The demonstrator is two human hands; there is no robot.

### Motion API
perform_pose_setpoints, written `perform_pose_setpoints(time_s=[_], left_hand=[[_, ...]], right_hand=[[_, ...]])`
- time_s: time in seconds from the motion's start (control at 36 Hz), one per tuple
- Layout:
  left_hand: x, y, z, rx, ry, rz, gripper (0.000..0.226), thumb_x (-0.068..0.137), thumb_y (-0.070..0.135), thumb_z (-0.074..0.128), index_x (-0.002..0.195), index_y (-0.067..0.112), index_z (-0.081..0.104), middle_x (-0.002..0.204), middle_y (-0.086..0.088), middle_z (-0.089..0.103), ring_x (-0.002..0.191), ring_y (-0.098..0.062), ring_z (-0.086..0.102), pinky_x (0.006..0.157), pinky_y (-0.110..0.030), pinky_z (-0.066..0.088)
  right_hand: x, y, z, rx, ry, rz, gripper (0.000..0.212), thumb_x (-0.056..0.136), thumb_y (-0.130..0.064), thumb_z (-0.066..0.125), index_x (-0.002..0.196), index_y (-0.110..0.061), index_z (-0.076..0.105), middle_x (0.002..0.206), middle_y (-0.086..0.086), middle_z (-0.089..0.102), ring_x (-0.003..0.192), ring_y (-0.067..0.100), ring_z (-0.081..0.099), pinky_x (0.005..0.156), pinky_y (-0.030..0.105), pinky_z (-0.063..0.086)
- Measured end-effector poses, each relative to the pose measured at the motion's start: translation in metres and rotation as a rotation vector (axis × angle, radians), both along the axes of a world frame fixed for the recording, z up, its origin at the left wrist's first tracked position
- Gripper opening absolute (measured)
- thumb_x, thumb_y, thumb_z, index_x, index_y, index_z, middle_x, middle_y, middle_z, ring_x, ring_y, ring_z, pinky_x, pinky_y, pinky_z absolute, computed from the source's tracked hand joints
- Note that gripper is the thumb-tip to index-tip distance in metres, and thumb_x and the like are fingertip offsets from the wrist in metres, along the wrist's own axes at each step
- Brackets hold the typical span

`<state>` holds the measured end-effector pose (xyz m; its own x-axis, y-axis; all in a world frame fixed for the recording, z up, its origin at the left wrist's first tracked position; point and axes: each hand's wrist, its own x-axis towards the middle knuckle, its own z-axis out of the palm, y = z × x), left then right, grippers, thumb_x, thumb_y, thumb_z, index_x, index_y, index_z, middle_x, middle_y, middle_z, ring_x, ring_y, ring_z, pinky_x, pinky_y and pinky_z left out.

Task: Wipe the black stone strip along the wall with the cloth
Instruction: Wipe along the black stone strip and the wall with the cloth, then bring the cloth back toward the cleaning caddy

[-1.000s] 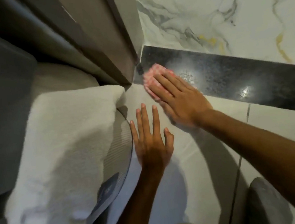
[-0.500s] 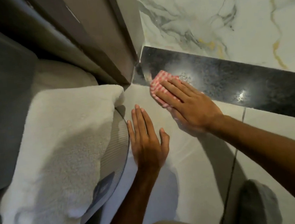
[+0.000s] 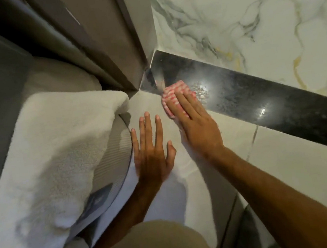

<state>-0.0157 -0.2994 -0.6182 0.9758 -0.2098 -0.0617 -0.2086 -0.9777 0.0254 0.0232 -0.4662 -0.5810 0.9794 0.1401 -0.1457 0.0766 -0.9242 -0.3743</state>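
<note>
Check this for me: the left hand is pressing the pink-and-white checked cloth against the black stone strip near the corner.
Wrong hand. In the head view the right hand presses the pink-and-white checked cloth against the black polished stone strip near the corner. The left hand lies flat on the pale floor tile, holding nothing.

Two hands: left hand [image 3: 152, 157], right hand [image 3: 198, 132]. One pink-and-white checked cloth [image 3: 172, 94], under the right hand's fingers. One black stone strip [image 3: 257, 100], just beyond the right hand. Two bright spots on it: one glint [image 3: 201, 88] beside the fingertips, one more well off to the right. One marble wall [image 3: 249, 22] beyond. One white fluffy towel [image 3: 50, 157] left of the left hand, one ribbed grey disc [image 3: 113, 160] just beside it. One grout line [image 3: 254, 140] right of the right wrist
</note>
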Motion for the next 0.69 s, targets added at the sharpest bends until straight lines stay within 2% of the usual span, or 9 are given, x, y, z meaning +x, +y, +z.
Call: perform_pose_setpoints(time_s=[0.06,0.14,0.25,0.31,0.36,0.47,0.56,0.64,0.69], left_hand=[[0.000,-0.002,0.009,0.031,0.043,0.011,0.071,0.112,0.041,0.040,0.173,0.009,0.023,0.180,-0.023,0.021,0.168,-0.041,0.022,0.135,-0.065,0.025],[0.002,-0.009,0.034,0.100,0.132,0.020,0.069,0.115,0.044,0.036,0.173,0.008,0.022,0.179,-0.023,0.020,0.167,-0.043,0.022,0.134,-0.065,0.027],[-0.004,-0.020,0.097,0.138,0.358,-0.032,0.073,0.116,0.051,0.018,0.175,0.010,0.004,0.182,-0.023,0.002,0.170,-0.042,0.002,0.137,-0.064,0.010],[-0.010,-0.027,0.145,0.135,0.429,-0.068,0.073,0.115,0.052,0.012,0.175,0.013,-0.005,0.183,-0.020,-0.006,0.171,-0.039,-0.005,0.139,-0.061,0.001],[-0.019,-0.035,0.204,0.117,0.458,-0.081,0.073,0.113,0.052,0.008,0.175,0.015,-0.005,0.184,-0.018,-0.007,0.171,-0.037,-0.006,0.139,-0.058,-0.003],[-0.042,-0.044,0.344,0.008,0.519,-0.018,0.075,0.112,0.053,0.013,0.175,0.015,0.006,0.184,-0.017,0.001,0.172,-0.036,0.003,0.139,-0.055,-0.004],[-0.063,-0.039,0.444,-0.200,0.497,0.078,0.073,0.109,0.048,0.036,0.171,0.014,0.022,0.181,-0.017,0.020,0.169,-0.038,0.020,0.139,-0.062,0.009],[-0.075,-0.014,0.523,-0.276,0.486,0.112,0.071,0.107,0.055,0.028,0.169,0.021,0.020,0.182,-0.012,0.020,0.170,-0.032,0.015,0.140,-0.059,0.008],[-0.076,0.013,0.560,-0.304,0.432,0.125,0.071,0.107,0.053,0.025,0.169,0.019,0.022,0.181,-0.013,0.024,0.169,-0.032,0.019,0.140,-0.059,0.013]], right_hand=[[-0.026,-0.018,0.007,0.042,0.049,-0.130,0.069,0.113,-0.016,0.058,0.174,-0.026,0.027,0.185,0.001,0.012,0.172,0.023,0.007,0.137,0.043,0.020],[-0.055,-0.031,0.034,0.185,0.196,-0.422,0.075,0.111,-0.003,0.057,0.175,-0.022,0.023,0.185,0.000,0.006,0.172,0.025,0.005,0.138,0.048,0.023],[-0.076,-0.031,0.100,0.436,0.415,-0.698,0.067,0.115,-0.017,0.057,0.174,-0.018,0.026,0.184,0.000,0.019,0.172,0.023,0.019,0.141,0.046,0.021],[-0.078,-0.029,0.150,0.558,0.410,-0.815,0.061,0.115,-0.020,0.056,0.172,-0.015,0.033,0.181,0.002,0.031,0.169,0.022,0.029,0.141,0.039,0.023],[-0.078,-0.027,0.208,0.648,0.389,-0.915,0.054,0.118,-0.024,0.049,0.170,-0.016,0.037,0.178,0.001,0.037,0.167,0.020,0.035,0.139,0.038,0.028],[-0.089,-0.018,0.329,0.812,0.375,-0.908,0.050,0.119,-0.015,0.044,0.168,-0.008,0.038,0.176,0.008,0.040,0.164,0.024,0.039,0.138,0.043,0.031],[-0.100,-0.007,0.409,0.869,0.411,-0.883,0.054,0.118,-0.022,0.043,0.169,-0.009,0.034,0.177,0.009,0.038,0.165,0.024,0.038,0.138,0.045,0.031],[-0.104,0.013,0.473,0.878,0.409,-0.819,0.053,0.120,-0.017,0.038,0.172,-0.010,0.028,0.181,0.003,0.029,0.168,0.019,0.032,0.139,0.046,0.030],[-0.107,0.031,0.507,0.884,0.405,-0.778,0.052,0.121,-0.015,0.037,0.172,-0.014,0.030,0.181,-0.003,0.031,0.167,0.013,0.033,0.138,0.045,0.032]])
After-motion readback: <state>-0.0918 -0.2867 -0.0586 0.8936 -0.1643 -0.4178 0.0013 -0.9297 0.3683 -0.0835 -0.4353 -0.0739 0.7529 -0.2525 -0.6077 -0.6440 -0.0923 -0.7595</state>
